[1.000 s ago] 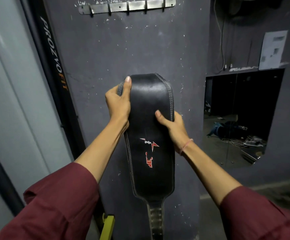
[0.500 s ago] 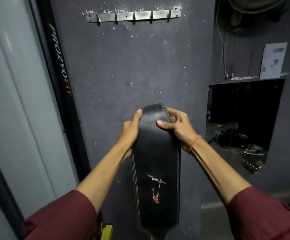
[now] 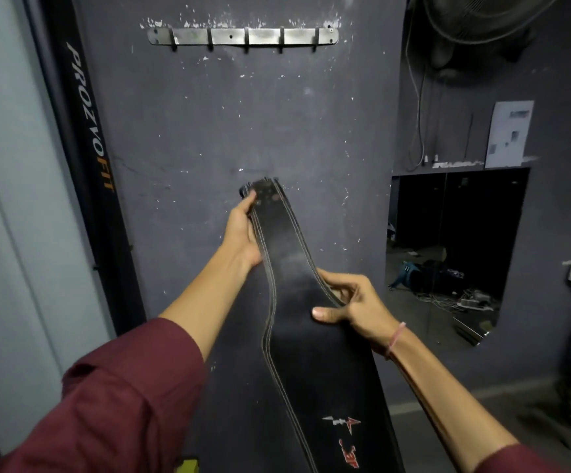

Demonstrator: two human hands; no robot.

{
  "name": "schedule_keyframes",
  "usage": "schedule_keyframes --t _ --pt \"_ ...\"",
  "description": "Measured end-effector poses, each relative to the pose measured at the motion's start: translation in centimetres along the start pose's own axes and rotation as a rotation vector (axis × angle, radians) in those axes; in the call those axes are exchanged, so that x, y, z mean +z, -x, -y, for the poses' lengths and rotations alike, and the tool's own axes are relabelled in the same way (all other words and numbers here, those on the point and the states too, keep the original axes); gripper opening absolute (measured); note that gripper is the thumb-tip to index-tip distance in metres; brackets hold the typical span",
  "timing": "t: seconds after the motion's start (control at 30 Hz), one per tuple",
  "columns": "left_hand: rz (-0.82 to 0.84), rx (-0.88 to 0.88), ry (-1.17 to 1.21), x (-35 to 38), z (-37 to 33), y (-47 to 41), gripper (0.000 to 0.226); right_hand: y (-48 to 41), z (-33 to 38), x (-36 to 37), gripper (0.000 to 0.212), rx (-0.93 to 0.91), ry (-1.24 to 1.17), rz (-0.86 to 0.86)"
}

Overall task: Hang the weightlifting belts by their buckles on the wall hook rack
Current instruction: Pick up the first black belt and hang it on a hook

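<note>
Probably a gym: weightlifting belt (image 3: pixel 287 257), PROZVOFIT lettering (image 3: pixel 90 124).

Scuffed dark grey wall (image 3: pixel 209 131), black lettered post (image 3: pixel 87 131) left, fan (image 3: pixel 482 18) and paper notice (image 3: pixel 509 134) right.

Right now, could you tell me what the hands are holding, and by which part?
Both hold one black weightlifting belt: the left hand grips its narrow top end, the right hand pinches its right edge where it widens.
</note>
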State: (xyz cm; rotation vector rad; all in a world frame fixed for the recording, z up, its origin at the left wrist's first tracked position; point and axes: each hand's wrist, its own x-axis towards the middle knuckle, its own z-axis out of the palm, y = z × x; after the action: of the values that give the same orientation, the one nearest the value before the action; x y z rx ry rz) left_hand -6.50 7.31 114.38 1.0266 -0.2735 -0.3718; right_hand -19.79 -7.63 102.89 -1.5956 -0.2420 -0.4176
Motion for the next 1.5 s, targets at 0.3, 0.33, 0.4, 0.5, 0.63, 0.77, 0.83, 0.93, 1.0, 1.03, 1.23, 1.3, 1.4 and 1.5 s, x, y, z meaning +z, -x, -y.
schedule_keyframes --t 0.3,0.33,0.4,0.5,0.63,0.77,0.83,0.93,1.0,1.03,1.23,1.3,1.4,1.5 --pt "-0.040 0.427 -0.114 4.0 2.5 0.3 0.014 1.1 -2.7 -1.1 0.023 0.083 0.124 -0.139" --pt "-0.019 0.434 -0.139 4.4 2.9 0.4 0.015 0.6 -1.2 -0.7 0.020 0.028 0.139 -0.166" --pt "0.037 0.463 -0.179 5.4 3.7 1.0 0.017 -1.1 2.5 -0.1 0.005 -0.095 0.105 -0.250" --pt "0.099 0.530 -0.207 6.7 4.7 2.1 0.028 -4.6 7.1 -0.3 0.031 -0.267 0.134 -0.440" --pt "0.088 0.547 -0.172 6.5 4.4 2.1 0.032 -4.3 4.1 0.1 0.029 -0.239 0.118 -0.425" --pt "0.066 0.556 -0.193 4.8 3.9 1.8 0.031 1.6 -5.6 1.1 0.021 0.157 0.206 -0.179" --pt "0.042 0.549 -0.215 3.7 3.7 1.6 0.031 2.9 -7.9 1.8 0.050 0.248 0.308 -0.090" --pt "0.026 0.572 -0.255 2.5 3.1 1.8 0.030 -0.1 -2.7 3.5 0.018 0.086 0.266 -0.113" --pt "0.006 0.589 -0.259 2.1 2.3 2.0 0.031 -3.3 2.4 4.1 0.014 -0.041 0.171 -0.175" --pt "-0.005 0.590 -0.254 1.9 1.8 2.3 0.033 -4.8 4.1 4.4 0.018 -0.077 0.158 -0.192" --pt "0.024 0.597 -0.304 1.1 0.6 2.0 0.032 -6.4 4.1 6.5 0.013 -0.185 -0.036 -0.322" --pt "0.030 0.600 -0.439 0.4 2.1 2.2 0.034 -7.0 3.7 6.9 0.008 -0.225 -0.025 -0.412" --pt "0.027 0.594 -0.670 -1.9 5.7 3.4 0.027 -7.1 3.0 7.2 0.007 -0.260 0.018 -0.510" --pt "0.092 0.440 -0.836 -5.6 11.5 4.5 0.057 -7.5 3.5 6.7 0.009 -0.263 0.029 -0.558"
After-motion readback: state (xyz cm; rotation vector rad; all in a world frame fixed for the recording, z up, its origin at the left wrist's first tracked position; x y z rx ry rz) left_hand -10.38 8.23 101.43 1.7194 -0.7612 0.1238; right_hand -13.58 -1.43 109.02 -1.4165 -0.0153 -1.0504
